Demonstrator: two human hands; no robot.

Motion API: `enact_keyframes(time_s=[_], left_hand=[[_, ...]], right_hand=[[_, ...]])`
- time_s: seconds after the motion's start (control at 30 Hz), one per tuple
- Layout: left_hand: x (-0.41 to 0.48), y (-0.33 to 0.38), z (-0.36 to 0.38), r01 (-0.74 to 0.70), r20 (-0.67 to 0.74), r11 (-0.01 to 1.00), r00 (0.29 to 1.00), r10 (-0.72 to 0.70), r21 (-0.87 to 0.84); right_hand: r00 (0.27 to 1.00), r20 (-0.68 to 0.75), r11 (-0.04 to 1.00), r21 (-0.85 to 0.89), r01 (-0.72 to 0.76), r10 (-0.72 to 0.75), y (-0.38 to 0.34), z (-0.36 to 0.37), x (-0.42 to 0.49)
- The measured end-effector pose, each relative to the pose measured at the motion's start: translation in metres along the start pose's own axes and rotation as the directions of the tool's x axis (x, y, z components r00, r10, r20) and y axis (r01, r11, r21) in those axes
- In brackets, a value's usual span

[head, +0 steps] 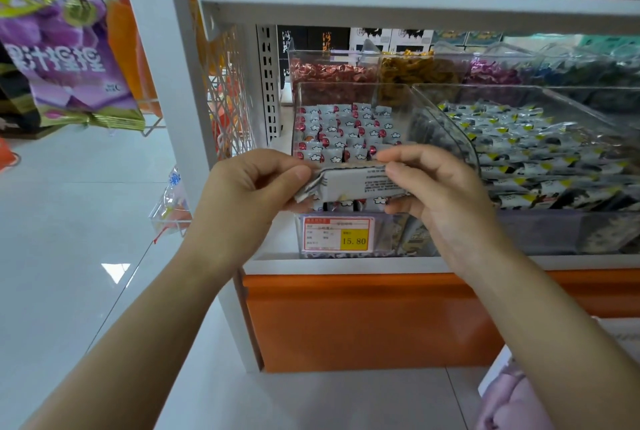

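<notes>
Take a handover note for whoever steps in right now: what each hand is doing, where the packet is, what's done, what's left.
Hands: the left hand pinches the left end of the snack packet and the right hand pinches its right end.
Where: the packet is held level in front of the clear bin of cloud-print sweets, above the price tag reading 15.80.
Done: packet in hand.
Left: probably shelving it; which bin is unclear.
</notes>
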State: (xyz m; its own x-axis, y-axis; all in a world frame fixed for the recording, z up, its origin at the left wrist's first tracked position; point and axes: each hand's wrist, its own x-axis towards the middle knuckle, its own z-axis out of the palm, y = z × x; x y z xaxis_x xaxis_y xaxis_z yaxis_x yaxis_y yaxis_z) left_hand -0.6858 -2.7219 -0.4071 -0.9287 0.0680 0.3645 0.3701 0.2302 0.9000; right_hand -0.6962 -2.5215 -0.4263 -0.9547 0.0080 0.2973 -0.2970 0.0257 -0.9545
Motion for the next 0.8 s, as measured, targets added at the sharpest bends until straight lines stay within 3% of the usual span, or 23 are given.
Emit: enact_keyframes(time_s=[0.13, 0.3, 0.4, 0.6, 0.7, 0.8], left_hand=[[0.000, 0.000, 0.000, 0.014, -0.025, 0.998, 1.000, -0.013, 0.061], [0.001, -0.002, 0.000, 0.216, 0.011, 0.956, 0.976, -0.218, -0.200], [0.001, -0.002, 0.002, 0.253, 0.007, 0.925, 0.965, -0.262, -0.282], [0.000, -0.002, 0.006, 0.103, -0.027, 0.994, 0.994, -0.103, 0.019], [-0.001, 0.000, 0.008, 0.072, 0.061, 0.997, 0.995, -0.073, 0.008], [-0.002, -0.002, 0.011, 0.002, 0.128, 0.985, 0.991, -0.024, 0.170]], right_hand=[[0.999, 0.036, 1.000, -0.004, -0.002, 0.002, 0.000, -0.001, 0.000], [0.997, 0.073, 1.000, 0.010, -0.005, 0.005, -0.002, 0.001, -0.001], [0.997, 0.081, 1.000, -0.015, -0.002, 0.003, -0.001, 0.004, -0.002], [1.000, 0.005, 1.000, -0.024, -0.002, 0.002, -0.002, 0.007, -0.003], [1.000, -0.021, 1.000, -0.013, -0.005, 0.005, -0.001, 0.009, -0.002], [0.999, -0.045, 0.997, -0.080, -0.012, 0.008, 0.001, 0.011, -0.002]])
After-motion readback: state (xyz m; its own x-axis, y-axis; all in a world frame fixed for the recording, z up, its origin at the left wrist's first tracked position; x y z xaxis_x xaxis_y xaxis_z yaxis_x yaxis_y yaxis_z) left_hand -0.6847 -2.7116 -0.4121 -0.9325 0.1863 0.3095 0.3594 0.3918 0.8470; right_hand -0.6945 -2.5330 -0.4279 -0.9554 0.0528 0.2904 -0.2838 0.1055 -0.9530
